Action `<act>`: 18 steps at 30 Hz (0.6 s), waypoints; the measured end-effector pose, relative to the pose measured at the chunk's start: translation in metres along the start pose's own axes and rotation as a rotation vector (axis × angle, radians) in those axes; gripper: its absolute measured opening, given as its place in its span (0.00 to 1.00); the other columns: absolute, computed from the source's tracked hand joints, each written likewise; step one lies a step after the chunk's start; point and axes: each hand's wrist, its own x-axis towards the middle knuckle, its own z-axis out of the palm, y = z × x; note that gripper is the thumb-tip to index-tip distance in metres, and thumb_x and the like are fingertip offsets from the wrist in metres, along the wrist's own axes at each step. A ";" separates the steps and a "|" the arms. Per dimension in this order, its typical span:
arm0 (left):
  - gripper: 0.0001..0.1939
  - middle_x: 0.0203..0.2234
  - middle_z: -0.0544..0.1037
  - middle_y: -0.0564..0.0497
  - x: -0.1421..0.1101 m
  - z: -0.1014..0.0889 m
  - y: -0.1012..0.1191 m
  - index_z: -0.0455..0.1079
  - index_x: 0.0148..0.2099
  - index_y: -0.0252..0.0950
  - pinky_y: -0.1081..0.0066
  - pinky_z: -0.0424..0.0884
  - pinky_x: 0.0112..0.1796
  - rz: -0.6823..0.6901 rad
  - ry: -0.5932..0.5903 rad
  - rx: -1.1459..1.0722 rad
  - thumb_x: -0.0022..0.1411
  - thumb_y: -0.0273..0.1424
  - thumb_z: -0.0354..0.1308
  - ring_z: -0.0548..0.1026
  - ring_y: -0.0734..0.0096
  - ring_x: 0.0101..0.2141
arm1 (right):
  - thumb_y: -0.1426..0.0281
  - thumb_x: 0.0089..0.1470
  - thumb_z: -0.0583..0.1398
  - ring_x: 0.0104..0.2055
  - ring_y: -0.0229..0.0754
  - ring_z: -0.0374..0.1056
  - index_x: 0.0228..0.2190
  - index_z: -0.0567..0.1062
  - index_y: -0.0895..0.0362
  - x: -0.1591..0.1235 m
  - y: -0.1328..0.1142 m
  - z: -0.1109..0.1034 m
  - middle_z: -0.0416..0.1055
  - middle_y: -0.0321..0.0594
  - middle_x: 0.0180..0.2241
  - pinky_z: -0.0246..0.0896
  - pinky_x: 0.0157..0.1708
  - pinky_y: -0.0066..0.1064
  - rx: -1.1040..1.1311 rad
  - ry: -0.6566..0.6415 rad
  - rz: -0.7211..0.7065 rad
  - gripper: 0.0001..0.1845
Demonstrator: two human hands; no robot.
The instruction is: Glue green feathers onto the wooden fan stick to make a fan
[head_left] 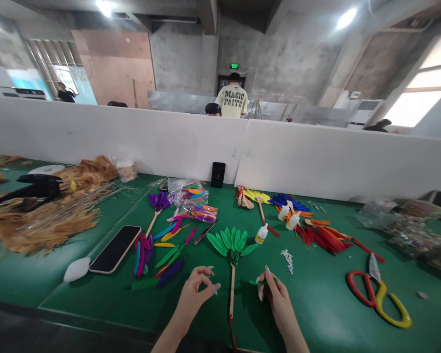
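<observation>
A green feather fan (232, 242) lies on the table between my hands, its pale wooden handle (232, 294) pointing toward me with a red cord at the end. My left hand (196, 289) hovers left of the handle, fingers curved and thumb apart from them, with nothing visible in it. To the right of the handle, my right hand (273, 290) pinches a small green feather (257, 282) between thumb and fingers. A white glue bottle (261, 234) stands just right of the fan, and small white beads (288, 261) lie beyond my right hand.
Scissors (376, 294) lie at the right. Loose coloured feathers (174, 250), a purple fan (158, 201) and a phone (116, 249) are on the left. Red feathers (326, 238) and a yellow fan (259, 197) lie farther back. A white partition (168, 139) borders the green table.
</observation>
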 end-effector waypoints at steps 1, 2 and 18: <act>0.14 0.39 0.69 0.43 0.000 0.000 0.001 0.73 0.23 0.36 0.63 0.64 0.48 -0.012 0.001 -0.004 0.47 0.42 0.64 0.65 0.52 0.50 | 0.53 0.50 0.58 0.17 0.32 0.56 0.22 0.70 0.57 0.000 0.000 0.000 0.61 0.31 0.14 0.49 0.20 0.25 0.003 0.000 -0.003 0.20; 0.14 0.42 0.68 0.42 0.000 0.000 0.002 0.74 0.26 0.36 0.63 0.65 0.48 -0.030 -0.006 -0.008 0.48 0.43 0.63 0.65 0.52 0.51 | 0.53 0.50 0.58 0.17 0.32 0.56 0.22 0.70 0.57 0.000 -0.001 0.001 0.61 0.31 0.15 0.50 0.20 0.25 0.004 0.001 -0.006 0.20; 0.13 0.39 0.66 0.44 -0.001 0.000 0.003 0.68 0.22 0.36 0.61 0.62 0.51 -0.039 -0.059 0.018 0.52 0.39 0.61 0.63 0.53 0.53 | 0.49 0.46 0.59 0.16 0.32 0.58 0.21 0.68 0.58 -0.002 -0.005 0.002 0.62 0.32 0.14 0.53 0.19 0.24 -0.057 0.004 -0.002 0.23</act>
